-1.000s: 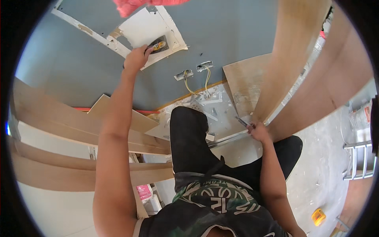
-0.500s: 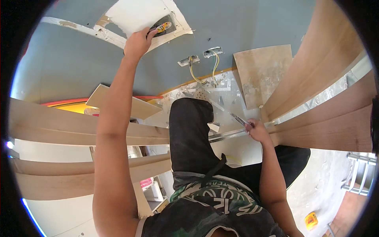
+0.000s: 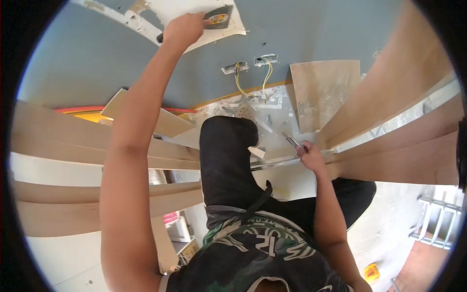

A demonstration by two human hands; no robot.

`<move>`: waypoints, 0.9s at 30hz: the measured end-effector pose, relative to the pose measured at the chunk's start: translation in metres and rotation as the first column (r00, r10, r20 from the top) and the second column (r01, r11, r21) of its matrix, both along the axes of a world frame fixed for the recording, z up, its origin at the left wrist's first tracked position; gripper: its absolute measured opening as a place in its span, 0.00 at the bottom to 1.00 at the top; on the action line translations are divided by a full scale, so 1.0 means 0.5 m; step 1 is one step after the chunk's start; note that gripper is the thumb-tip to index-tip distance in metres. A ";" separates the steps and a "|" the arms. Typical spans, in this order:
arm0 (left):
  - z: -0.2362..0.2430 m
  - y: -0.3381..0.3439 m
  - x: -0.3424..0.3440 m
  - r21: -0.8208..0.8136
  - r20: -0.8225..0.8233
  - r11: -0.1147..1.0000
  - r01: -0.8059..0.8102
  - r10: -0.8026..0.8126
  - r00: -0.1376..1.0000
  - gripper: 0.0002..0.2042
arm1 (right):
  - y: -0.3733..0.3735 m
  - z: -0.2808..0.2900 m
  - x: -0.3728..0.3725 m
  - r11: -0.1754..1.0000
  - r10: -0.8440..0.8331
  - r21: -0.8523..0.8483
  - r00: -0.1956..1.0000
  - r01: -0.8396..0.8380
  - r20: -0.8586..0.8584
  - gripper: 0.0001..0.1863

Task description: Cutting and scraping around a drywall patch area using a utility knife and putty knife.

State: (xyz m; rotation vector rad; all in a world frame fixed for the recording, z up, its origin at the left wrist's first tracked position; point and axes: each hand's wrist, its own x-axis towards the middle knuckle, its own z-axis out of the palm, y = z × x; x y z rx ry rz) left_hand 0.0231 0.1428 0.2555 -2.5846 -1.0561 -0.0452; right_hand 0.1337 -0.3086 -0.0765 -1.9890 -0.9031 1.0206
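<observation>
My left hand (image 3: 185,31) reaches up to the wall, its fingers closed around the handle of a putty knife (image 3: 220,18). The knife's wide dark blade, with a yellow label, lies against a white patch (image 3: 171,7) in the blue-grey wall. Part of that patch is cut off by the top edge of the view. Lower down, over the floor beside my knee, my right hand (image 3: 312,157) grips a slim silvery utility knife (image 3: 293,141) that points up and left. Its far end stays apart from anything else.
Wires hang from two wall boxes (image 3: 265,60), (image 3: 235,67). A stained board (image 3: 328,92) leans on the wall by scattered debris (image 3: 262,104). Curved wooden panels flank me, left (image 3: 58,136) and right (image 3: 404,151). A metal ladder (image 3: 438,221) and a yellow tub (image 3: 371,272) are at lower right.
My left hand and the putty knife have moved up and to the right across the white patch, and the blade has turned. The right hand keeps its grip, with little movement.
</observation>
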 end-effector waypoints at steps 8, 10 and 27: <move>-0.128 0.038 -0.063 -0.159 -0.233 0.981 0.113 -0.149 0.961 0.14 | 0.033 0.068 -0.017 0.931 -0.360 -0.027 0.907 0.363 -0.220 0.17; -0.248 -0.025 -0.036 -0.313 -0.013 0.942 0.124 -0.135 0.991 0.14 | -0.025 0.023 0.001 0.942 -0.332 0.019 0.938 0.336 -0.100 0.17; -0.087 0.045 -0.139 0.038 0.428 0.994 0.099 -0.106 0.898 0.23 | -0.036 -0.087 0.002 0.975 -0.132 -0.168 0.986 0.148 0.102 0.25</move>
